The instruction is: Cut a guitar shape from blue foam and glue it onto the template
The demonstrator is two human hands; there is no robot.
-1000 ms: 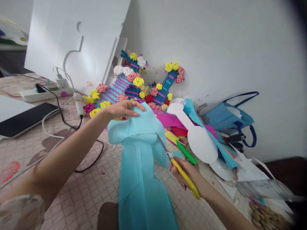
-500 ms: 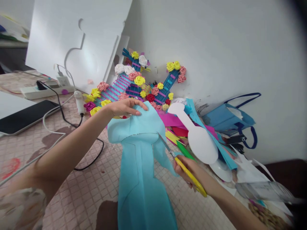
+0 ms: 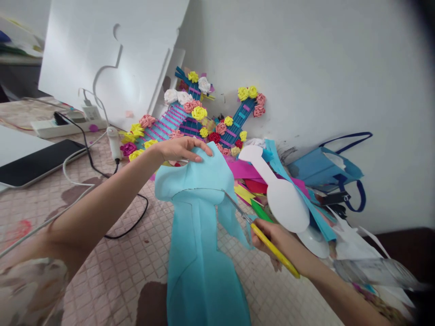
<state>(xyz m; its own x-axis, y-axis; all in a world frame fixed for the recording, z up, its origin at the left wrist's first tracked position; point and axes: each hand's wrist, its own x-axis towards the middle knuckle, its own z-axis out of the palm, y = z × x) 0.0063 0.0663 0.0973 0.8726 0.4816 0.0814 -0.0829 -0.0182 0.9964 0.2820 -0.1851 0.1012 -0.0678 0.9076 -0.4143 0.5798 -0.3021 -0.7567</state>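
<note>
A long light-blue sheet with a drawn outline runs from the bottom middle up over the tiled table. My left hand grips its far top edge, fingers curled over it. My right hand holds yellow-handled scissors. Their blades cut into the sheet's right side, along the drawn line near its top. A cut flap hangs by the blades.
Behind stand guitar-shaped crafts with paper roses, a white foam board with cut-outs and a white guitar cut-out on coloured paper scraps. A blue bag lies right. Left are a power strip, cables and a dark tablet.
My right hand has shifted right and slightly lower with the scissors, the blades still in the sheet's right edge. The left hand keeps its grip on the top edge.
</note>
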